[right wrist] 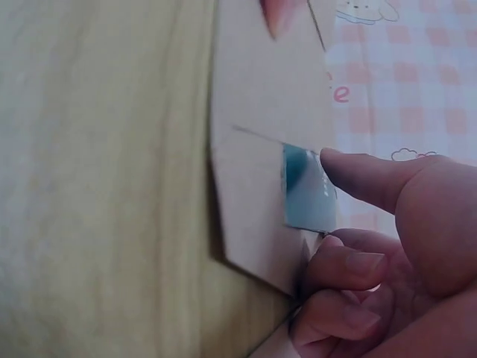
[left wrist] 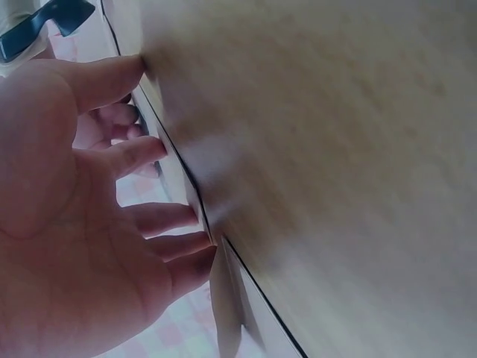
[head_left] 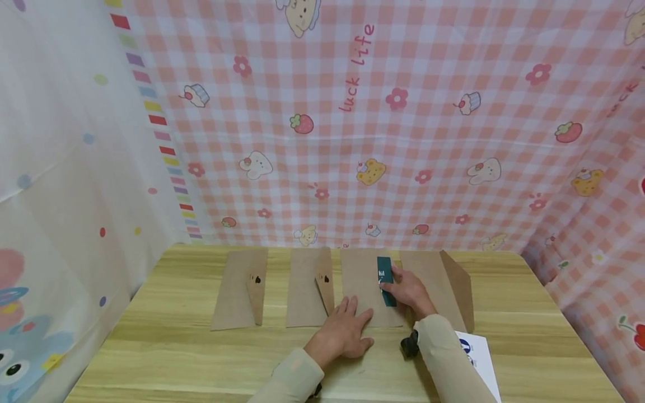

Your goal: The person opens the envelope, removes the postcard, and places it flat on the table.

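Over the right side of the third brown envelope (head_left: 360,296) lies a dark teal card (head_left: 385,267) with white print. My right hand (head_left: 410,291) pinches its right side, thumb on top. In the right wrist view the card (right wrist: 309,198) lies across the envelope's flap (right wrist: 257,216), its end right at the line where the flap begins. The left hand (head_left: 345,330) has its fingers spread, fingertips at the near edge of the third envelope. In the left wrist view the left hand's fingers (left wrist: 171,216) are straight, close along the table surface.
Two envelopes with folded flaps, one at far left (head_left: 234,296) and one beside it (head_left: 304,296), lie on the wooden table (head_left: 176,358). At right is another envelope (head_left: 428,266), flap unfolded. A white printed sheet (head_left: 486,364) lies near my right forearm. A checked curtain (head_left: 322,157) hangs behind.
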Demonstrator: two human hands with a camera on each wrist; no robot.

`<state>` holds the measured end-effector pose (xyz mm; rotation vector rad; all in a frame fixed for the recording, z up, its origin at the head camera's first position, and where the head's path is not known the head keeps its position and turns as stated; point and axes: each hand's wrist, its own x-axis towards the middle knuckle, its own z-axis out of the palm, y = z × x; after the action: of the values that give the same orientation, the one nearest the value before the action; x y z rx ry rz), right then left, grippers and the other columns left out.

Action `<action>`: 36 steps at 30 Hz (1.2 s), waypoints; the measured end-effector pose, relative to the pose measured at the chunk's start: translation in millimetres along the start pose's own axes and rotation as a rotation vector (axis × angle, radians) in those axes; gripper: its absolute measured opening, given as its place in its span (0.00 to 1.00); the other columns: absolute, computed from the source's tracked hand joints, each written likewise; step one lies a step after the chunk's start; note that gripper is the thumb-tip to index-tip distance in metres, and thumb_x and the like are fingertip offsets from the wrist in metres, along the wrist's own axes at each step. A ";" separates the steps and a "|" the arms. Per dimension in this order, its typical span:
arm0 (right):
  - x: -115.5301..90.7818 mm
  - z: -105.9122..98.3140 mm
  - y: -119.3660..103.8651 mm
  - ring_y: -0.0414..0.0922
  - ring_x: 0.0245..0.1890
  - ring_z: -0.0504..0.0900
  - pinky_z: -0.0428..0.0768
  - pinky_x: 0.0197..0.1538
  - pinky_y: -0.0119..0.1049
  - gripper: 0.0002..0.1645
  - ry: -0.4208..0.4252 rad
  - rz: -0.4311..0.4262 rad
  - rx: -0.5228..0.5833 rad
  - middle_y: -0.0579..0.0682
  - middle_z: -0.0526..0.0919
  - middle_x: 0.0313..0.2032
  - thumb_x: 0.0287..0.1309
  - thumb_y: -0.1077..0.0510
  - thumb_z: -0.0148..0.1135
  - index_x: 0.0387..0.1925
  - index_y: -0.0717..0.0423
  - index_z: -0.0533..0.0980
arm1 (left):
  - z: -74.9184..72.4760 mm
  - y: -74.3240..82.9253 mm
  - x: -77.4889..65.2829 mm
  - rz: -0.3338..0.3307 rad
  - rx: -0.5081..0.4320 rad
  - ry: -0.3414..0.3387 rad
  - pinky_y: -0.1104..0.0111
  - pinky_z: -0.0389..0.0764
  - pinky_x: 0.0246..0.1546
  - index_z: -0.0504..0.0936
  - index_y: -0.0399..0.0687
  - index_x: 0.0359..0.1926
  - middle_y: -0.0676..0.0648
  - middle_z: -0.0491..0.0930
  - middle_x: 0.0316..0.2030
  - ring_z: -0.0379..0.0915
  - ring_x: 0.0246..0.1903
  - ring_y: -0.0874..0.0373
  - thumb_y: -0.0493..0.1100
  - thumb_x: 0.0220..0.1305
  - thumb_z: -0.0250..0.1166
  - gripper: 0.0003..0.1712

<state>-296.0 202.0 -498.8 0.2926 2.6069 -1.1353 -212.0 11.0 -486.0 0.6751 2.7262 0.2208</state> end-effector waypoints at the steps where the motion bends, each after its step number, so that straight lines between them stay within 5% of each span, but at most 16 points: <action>1: 0.0 -0.2 -0.5 0.65 0.67 0.63 0.62 0.67 0.66 0.44 -0.004 -0.001 0.014 0.71 0.53 0.73 0.67 0.48 0.61 0.76 0.54 0.54 | -0.3 -0.1 -0.1 0.000 0.001 0.000 0.57 0.58 0.73 0.64 0.61 0.74 0.39 0.53 0.76 0.47 0.76 0.44 0.61 0.68 0.59 0.36; 9: -0.8 -2.1 -4.3 0.68 0.72 0.54 0.58 0.69 0.66 0.42 -0.015 -0.011 0.102 0.71 0.53 0.73 0.65 0.52 0.62 0.75 0.57 0.57 | -1.7 -2.3 -0.1 0.011 0.019 -0.001 0.57 0.58 0.73 0.63 0.61 0.74 0.39 0.53 0.76 0.48 0.75 0.44 0.61 0.68 0.59 0.37; 23: 3.3 8.5 -8.8 0.62 0.63 0.69 0.72 0.63 0.57 0.40 0.057 -0.009 0.098 0.70 0.62 0.70 0.63 0.58 0.63 0.73 0.64 0.60 | 0.1 -3.0 1.6 0.006 0.012 -0.011 0.58 0.57 0.73 0.63 0.63 0.74 0.40 0.52 0.76 0.47 0.76 0.45 0.63 0.67 0.59 0.37; 36: 1.6 9.1 -13.9 0.62 0.62 0.69 0.69 0.65 0.59 0.39 0.079 -0.014 0.147 0.72 0.63 0.68 0.59 0.64 0.62 0.71 0.66 0.62 | -4.7 -1.6 0.5 0.002 0.017 -0.004 0.57 0.58 0.72 0.65 0.63 0.73 0.40 0.54 0.76 0.48 0.75 0.45 0.63 0.66 0.60 0.38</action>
<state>-300.0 186.1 -495.8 0.3580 2.6009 -1.3490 -214.8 9.5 -482.1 0.6826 2.7264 0.1964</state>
